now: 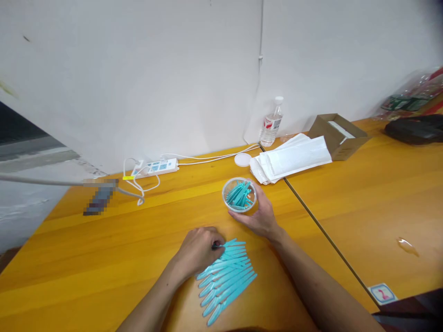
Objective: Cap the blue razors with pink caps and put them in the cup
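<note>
Several small turquoise plastic spatulas [228,279] lie side by side in a fanned row on the table, broad rounded ends to the left and thin handles to the right. At the far end of that row, my left hand [200,249] has its fingers curled, thumb and fingertips pinched on a spatula there; the hand hides part of it. My right hand [259,216] wraps around the right side of a clear round plastic tub [224,199]. Inside the tub is a jumble of more turquoise plastic pieces [238,194].
A round white lid [242,160] lies behind the tub. White padded envelopes [294,159], a water bottle [272,124] and an open cardboard box [341,138] stand near the wall. A power strip [161,166] with cables and a pixelated dark object [100,198] are at left.
</note>
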Tool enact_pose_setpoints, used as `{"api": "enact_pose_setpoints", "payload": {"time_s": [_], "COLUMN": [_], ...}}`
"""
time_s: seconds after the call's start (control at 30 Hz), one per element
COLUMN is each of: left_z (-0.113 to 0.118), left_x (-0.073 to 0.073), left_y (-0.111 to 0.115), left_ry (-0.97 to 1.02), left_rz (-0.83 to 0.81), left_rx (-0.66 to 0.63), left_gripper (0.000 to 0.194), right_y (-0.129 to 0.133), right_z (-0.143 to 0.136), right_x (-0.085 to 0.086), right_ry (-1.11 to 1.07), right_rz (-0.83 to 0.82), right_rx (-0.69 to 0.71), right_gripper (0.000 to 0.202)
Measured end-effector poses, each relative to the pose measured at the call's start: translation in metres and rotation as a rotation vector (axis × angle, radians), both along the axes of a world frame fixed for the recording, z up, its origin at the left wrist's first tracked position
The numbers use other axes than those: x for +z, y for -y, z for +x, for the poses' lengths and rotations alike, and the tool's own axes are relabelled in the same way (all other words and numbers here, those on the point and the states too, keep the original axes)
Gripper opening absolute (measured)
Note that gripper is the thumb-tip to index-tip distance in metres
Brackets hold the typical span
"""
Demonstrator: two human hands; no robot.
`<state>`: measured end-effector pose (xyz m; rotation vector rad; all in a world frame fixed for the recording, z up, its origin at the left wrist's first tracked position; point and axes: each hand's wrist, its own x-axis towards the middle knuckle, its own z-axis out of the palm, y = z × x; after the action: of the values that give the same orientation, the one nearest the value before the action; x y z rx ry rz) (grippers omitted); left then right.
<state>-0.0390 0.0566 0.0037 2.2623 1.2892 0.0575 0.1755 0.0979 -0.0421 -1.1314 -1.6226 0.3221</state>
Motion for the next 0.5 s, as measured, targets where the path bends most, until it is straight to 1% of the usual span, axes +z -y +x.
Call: {"api": "enact_pose_setpoints", "payload": {"time_s": [0.07, 0.1, 0.17, 0.23, 0.27, 0.33, 0.4, 0.47, 0.5], "left_z": [-0.003, -0.005, -0.014, -0.022, -0.025, -0.025, -0.015, 0.001, 0.009], "left_x": [0.004, 0.009, 0.022, 0.039, 0.048, 0.064, 0.076, 0.082, 0.083], "left_y": [-0.001, -0.001, -0.001, 0.000, 0.000, -0.002, -0.008, -0.020, -0.027], "left_ry": [0.063, 0.112, 0.236, 0.392, 0.491, 0.721, 0.931, 1.034, 1.031], "left_rz": [-0.045, -0.073, -0.116, -0.095, -0.039, 0.152, 0.379, 0.543, 0.591], "left_rx": [0.019, 0.034, 0.075, 0.136, 0.179, 0.281, 0.372, 0.407, 0.390], "left_gripper": [0.017, 0.015, 0.013, 0.010, 0.007, 0.003, 0.010, 0.014, 0.014], "right_y": [-0.001, -0.001, -0.001, -0.001, -0.001, -0.001, -0.001, -0.002, -0.002], "right_z": [0.000, 0.000, -0.002, -0.004, -0.005, -0.006, -0.007, -0.006, -0.006], "right_x": [0.001, 0.002, 0.003, 0.003, 0.003, 0.002, 0.000, 0.000, 0.000], "right_ry": [0.002, 0.002, -0.005, -0.005, -0.009, -0.008, 0.000, 0.004, 0.003], "right_rz": [-0.036, -0.055, -0.065, -0.070, -0.075, -0.087, -0.095, -0.102, -0.107], "right_rx": [0.012, 0.017, 0.015, 0.023, 0.028, 0.043, 0.059, 0.079, 0.090], "right_gripper": [0.088, 0.087, 0.087, 0.088, 0.088, 0.088, 0.089, 0.090, 0.090]}}
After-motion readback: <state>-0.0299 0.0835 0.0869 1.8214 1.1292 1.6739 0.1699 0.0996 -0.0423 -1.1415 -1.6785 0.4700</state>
